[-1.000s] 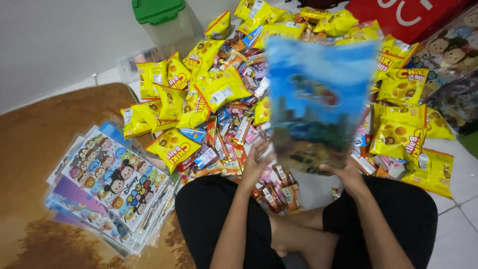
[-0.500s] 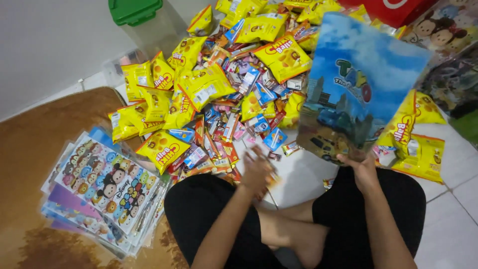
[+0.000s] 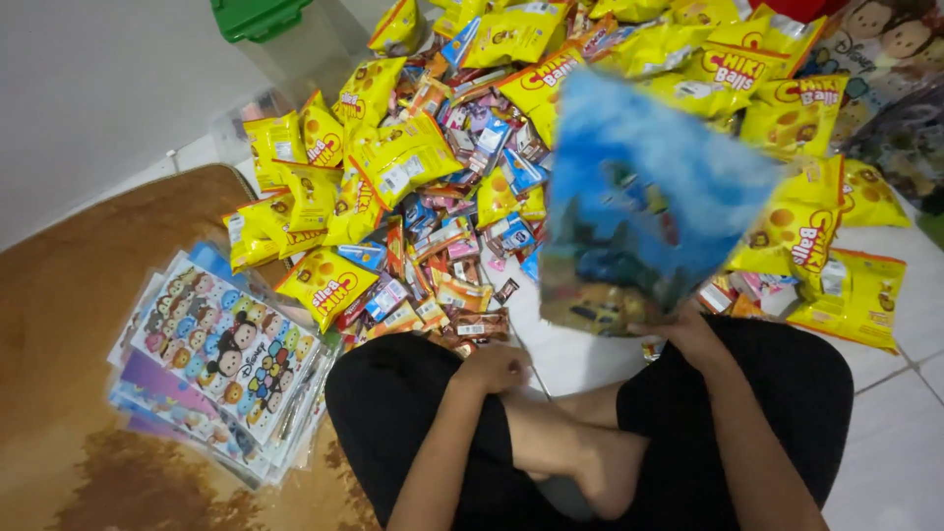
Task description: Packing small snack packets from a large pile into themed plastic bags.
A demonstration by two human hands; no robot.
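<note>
From the head camera, the person sits cross-legged on a white tiled floor (image 3: 890, 433), in black trousers with bare feet tucked in. The right hand (image 3: 693, 339) is closed around the bottom edge of a blue printed bag (image 3: 644, 221), holding it upright above the right knee; the bag is blurred, so its picture cannot be made out beyond blue at the top and darker, yellowish shapes lower down. The left hand (image 3: 492, 366) rests curled loosely at the left knee and grips nothing, its fingertips just beside the nearest small wrapped sweets (image 3: 462, 295). These small sweets lie in a heap in the middle of the floor, ringed by many yellow snack packets (image 3: 398, 157) that spread behind and to both sides of the raised bag. To the person's left, a stack of cartoon-printed plastic bags (image 3: 221, 349) lies on a brown rug (image 3: 69, 324). A clear container with a green lid (image 3: 261, 15) stands at the top edge, by the white wall.
</note>
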